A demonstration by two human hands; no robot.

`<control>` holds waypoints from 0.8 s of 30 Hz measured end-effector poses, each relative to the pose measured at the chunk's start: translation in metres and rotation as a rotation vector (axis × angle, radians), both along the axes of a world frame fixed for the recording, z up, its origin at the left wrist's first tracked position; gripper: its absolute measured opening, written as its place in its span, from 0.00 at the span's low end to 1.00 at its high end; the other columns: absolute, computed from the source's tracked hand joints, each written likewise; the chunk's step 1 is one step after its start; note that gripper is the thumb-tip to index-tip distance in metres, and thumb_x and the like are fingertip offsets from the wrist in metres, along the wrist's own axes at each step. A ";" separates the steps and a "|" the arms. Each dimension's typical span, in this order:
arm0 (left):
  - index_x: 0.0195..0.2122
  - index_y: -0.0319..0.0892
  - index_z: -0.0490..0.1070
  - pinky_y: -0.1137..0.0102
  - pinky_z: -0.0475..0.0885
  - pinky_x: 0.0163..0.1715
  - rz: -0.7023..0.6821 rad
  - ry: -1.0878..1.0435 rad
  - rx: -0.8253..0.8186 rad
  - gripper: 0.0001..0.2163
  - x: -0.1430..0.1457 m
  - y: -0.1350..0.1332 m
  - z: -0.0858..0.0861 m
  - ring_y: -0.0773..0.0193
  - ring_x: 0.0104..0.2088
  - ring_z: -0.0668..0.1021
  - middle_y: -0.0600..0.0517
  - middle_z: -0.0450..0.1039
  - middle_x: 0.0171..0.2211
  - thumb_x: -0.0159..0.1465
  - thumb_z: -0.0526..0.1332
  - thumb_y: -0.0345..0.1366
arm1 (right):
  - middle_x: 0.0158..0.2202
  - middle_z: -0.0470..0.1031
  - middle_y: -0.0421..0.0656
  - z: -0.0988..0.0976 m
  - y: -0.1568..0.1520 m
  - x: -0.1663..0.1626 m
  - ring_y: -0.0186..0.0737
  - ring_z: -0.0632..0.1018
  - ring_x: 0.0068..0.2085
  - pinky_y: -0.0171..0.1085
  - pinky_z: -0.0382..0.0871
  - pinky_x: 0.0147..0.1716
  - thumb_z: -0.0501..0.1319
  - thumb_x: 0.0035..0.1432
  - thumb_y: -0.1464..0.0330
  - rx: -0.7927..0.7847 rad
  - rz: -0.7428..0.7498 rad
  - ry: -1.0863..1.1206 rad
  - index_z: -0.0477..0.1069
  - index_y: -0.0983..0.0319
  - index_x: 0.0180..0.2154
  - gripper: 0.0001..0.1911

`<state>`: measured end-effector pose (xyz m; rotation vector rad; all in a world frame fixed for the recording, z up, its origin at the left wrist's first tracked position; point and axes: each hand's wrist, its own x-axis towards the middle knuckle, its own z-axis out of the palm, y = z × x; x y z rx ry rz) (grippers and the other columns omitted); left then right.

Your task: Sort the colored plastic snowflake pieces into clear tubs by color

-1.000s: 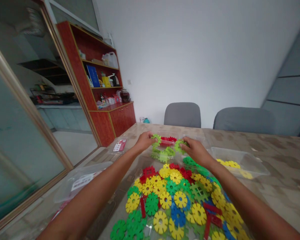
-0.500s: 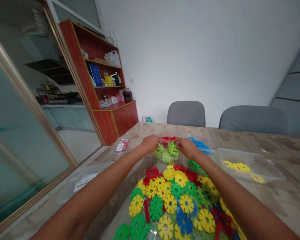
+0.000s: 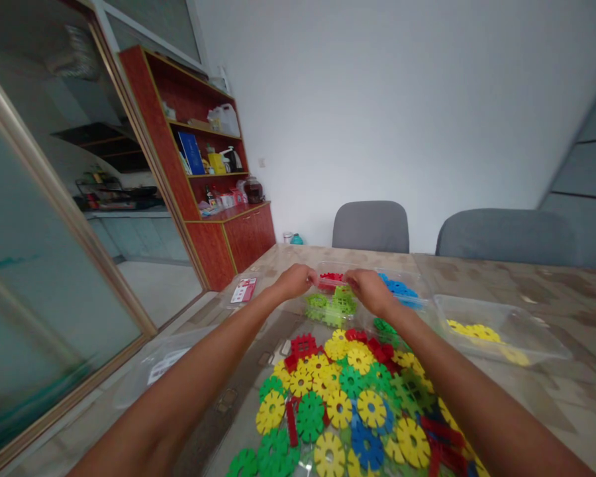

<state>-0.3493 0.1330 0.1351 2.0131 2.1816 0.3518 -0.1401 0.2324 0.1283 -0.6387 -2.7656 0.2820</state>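
Note:
Above the left side of a clear box of light green plastic building pieces (image 3: 332, 310) is my left hand (image 3: 297, 281), its fingers curled together. My right hand (image 3: 371, 291) is at the box's other side, fingers also curled and pointing inward. Whatever either hand pinches, if anything, is too small to make out. Just behind, red pieces (image 3: 332, 277) lie in another clear box. A large heap of mixed plastic pieces (image 3: 338, 407), yellow, green, blue and red, spreads below and between my forearms. Dark green pieces (image 3: 385, 326) sit partly hidden by my right forearm.
Blue pieces (image 3: 398, 287) fill a clear box right of my right hand. Farther right, a clear tub (image 3: 541, 341) holds several yellow pieces. Left of my arms lie a clear lid (image 3: 139, 371) and a labelled clear package (image 3: 243, 290). Grey chairs (image 3: 370, 226) stand behind the table.
The light green pieces that stood upright by my fingers now lie lower in the box, apart from my hands. Both hands have risen slightly.

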 end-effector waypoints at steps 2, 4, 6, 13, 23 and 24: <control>0.46 0.38 0.73 0.60 0.76 0.43 -0.044 -0.015 -0.042 0.10 0.000 -0.005 -0.001 0.58 0.43 0.78 0.47 0.74 0.46 0.69 0.61 0.38 | 0.48 0.76 0.45 -0.004 -0.005 0.000 0.42 0.79 0.44 0.47 0.75 0.44 0.61 0.67 0.64 -0.017 0.055 -0.025 0.73 0.62 0.48 0.12; 0.44 0.38 0.74 0.62 0.76 0.41 -0.097 -0.034 -0.083 0.09 0.001 -0.009 -0.001 0.59 0.41 0.78 0.48 0.75 0.44 0.68 0.62 0.38 | 0.47 0.77 0.44 -0.007 -0.008 0.001 0.41 0.79 0.43 0.46 0.76 0.43 0.61 0.67 0.64 -0.027 0.090 -0.048 0.73 0.62 0.47 0.11; 0.41 0.37 0.75 0.62 0.76 0.42 -0.145 -0.058 -0.103 0.09 0.005 -0.011 -0.001 0.60 0.40 0.79 0.49 0.76 0.42 0.68 0.62 0.38 | 0.47 0.77 0.44 -0.007 -0.010 0.001 0.41 0.79 0.43 0.46 0.75 0.44 0.61 0.67 0.64 -0.022 0.095 -0.068 0.73 0.62 0.46 0.10; 0.35 0.39 0.80 0.70 0.71 0.39 -0.254 -0.146 -0.090 0.05 0.017 -0.006 -0.005 0.61 0.34 0.80 0.53 0.81 0.33 0.62 0.63 0.28 | 0.48 0.76 0.45 0.001 -0.014 0.000 0.43 0.78 0.45 0.48 0.74 0.46 0.61 0.67 0.64 0.019 0.026 -0.092 0.73 0.61 0.47 0.11; 0.39 0.37 0.76 0.63 0.74 0.40 -0.331 -0.128 -0.170 0.08 0.016 0.008 -0.011 0.60 0.36 0.79 0.51 0.77 0.35 0.66 0.64 0.38 | 0.37 0.80 0.41 0.004 -0.004 0.042 0.40 0.80 0.40 0.46 0.72 0.46 0.61 0.66 0.68 -0.039 -0.156 0.155 0.76 0.62 0.38 0.06; 0.39 0.37 0.75 0.63 0.75 0.40 -0.347 -0.118 -0.198 0.09 0.016 0.012 -0.011 0.60 0.36 0.79 0.51 0.77 0.36 0.67 0.63 0.39 | 0.36 0.80 0.41 0.003 -0.005 0.047 0.40 0.80 0.40 0.45 0.72 0.45 0.60 0.66 0.70 -0.054 -0.151 0.185 0.76 0.62 0.37 0.07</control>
